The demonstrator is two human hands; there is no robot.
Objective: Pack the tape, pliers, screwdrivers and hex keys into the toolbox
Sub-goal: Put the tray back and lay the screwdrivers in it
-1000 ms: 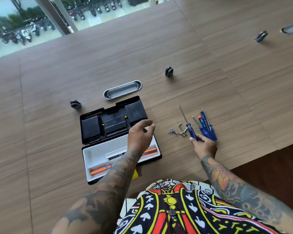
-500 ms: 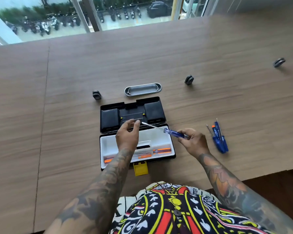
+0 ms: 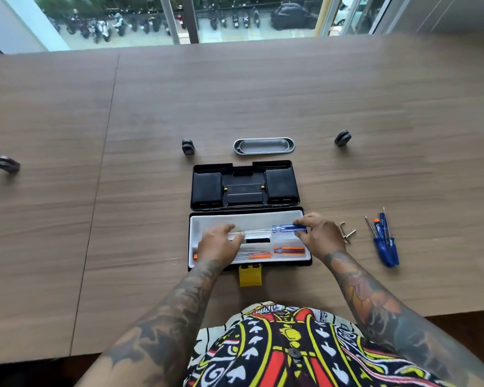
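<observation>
Mid-frame, the right hand pinches the translucent blue handle of a long steel-shafted screwdriver over the open black plastic toolbox; the left hand, fingers loosely curled, steadies its shaft tip above the white tray.

Matt wood-grain table; glossy black plastic toolbox (white tray inside); translucent blue screwdriver.
</observation>
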